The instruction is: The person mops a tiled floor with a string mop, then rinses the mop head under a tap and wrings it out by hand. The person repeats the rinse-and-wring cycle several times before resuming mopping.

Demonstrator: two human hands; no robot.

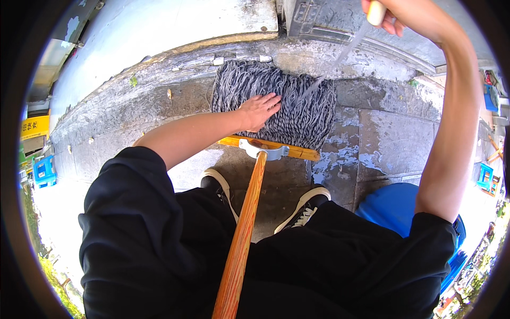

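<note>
A wide mop head (pixel 303 115) of grey and black cotton strands lies on the wet paving before me. My left hand (pixel 259 112) rests palm down on the strands, fingers extended, gripping nothing. Up at the top right, my right hand (pixel 391 24) is closed around a pale yellow hose end (pixel 376 14). From it a stream of water (pixel 343 55) runs down onto the right half of the strands. The mop's wooden bar (pixel 303 152) faces me, joined by a metal bracket (pixel 275 154) to the wooden handle (pixel 242 231), which runs back between my legs.
My black shoes (pixel 305 207) stand either side of the handle. A blue plastic barrel (pixel 388 205) is by my right leg. Beyond the mop are a worn concrete ledge (pixel 175 71) and a metal door (pixel 334 24). Blue plastic stools (pixel 44 171) stand far left and right.
</note>
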